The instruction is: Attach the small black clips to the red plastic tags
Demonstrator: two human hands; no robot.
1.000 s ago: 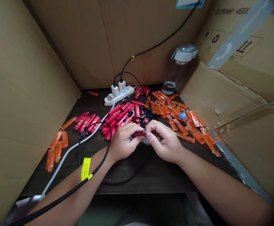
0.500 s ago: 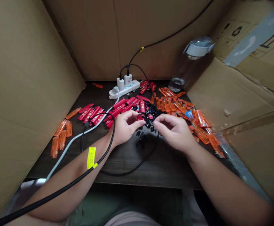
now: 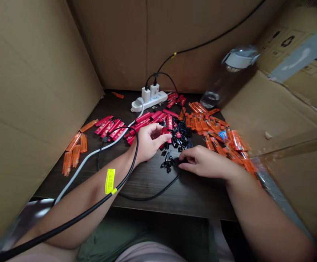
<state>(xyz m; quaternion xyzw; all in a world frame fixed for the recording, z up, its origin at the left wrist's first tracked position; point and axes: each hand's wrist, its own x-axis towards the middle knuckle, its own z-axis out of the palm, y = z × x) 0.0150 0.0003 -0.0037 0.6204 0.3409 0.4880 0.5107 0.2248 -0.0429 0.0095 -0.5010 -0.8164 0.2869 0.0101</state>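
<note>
My left hand [image 3: 150,142] is closed, with thumb and fingers gripping a red lighter [image 3: 166,133] over the middle of the dark table. Its fingers hide part of the lighter. Close by on the right, my right hand [image 3: 198,160] is low over the tabletop, fingers curled and the thumb a little apart from them; I see nothing between the tips. Just left of those fingertips lie small loose black parts [image 3: 168,163]. A denser heap of black pieces [image 3: 184,140] is behind them, beside more red lighters [image 3: 144,122].
Orange see-through lighters [image 3: 202,122] spread along the right, more [image 3: 72,154] at the left. A white power strip [image 3: 150,102] with chargers stands at the back, near a clear bottle [image 3: 224,80]. A black cable [image 3: 93,211] crosses my left forearm. Cardboard walls [image 3: 120,43] surround the table.
My right hand has moved down and toward me, away from the lighter in my left hand, to the small black parts. My left hand keeps its grip. The view has shifted slightly.
</note>
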